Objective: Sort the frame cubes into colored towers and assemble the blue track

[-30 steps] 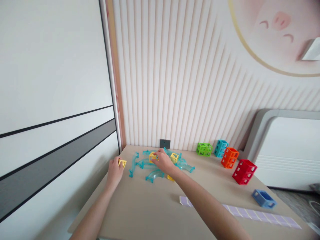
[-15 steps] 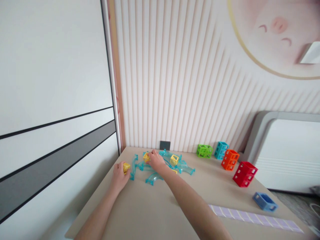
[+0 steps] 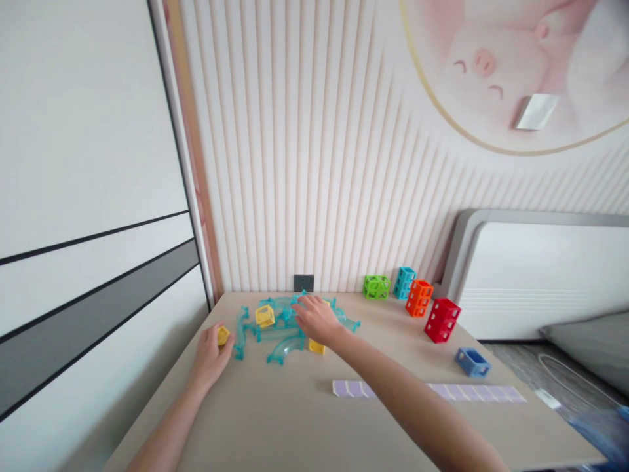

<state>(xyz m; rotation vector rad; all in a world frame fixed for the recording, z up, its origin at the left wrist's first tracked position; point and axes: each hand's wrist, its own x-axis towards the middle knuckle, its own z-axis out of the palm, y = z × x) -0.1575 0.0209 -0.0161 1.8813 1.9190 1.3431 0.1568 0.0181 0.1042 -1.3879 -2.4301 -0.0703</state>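
Note:
My left hand is closed around a yellow open-frame cube at the table's left edge. My right hand hovers over a cluster of translucent teal track pieces, fingers stretched and nothing visible in them. A second yellow cube rests among the track pieces, left of that hand. Just below its wrist lies another yellow block. A bit of yellow shows behind the hand, mostly hidden. One curved teal piece is between my left hand and the rest.
On the right side of the tabletop stand green, turquoise, orange and red frame blocks, plus a blue one. A lilac segmented strip lies in front, partly under my right forearm. A wall socket is behind.
My right hand has let go of a yellow cube among the tracks and moved right. My left hand keeps its cube. The view has turned to the right.

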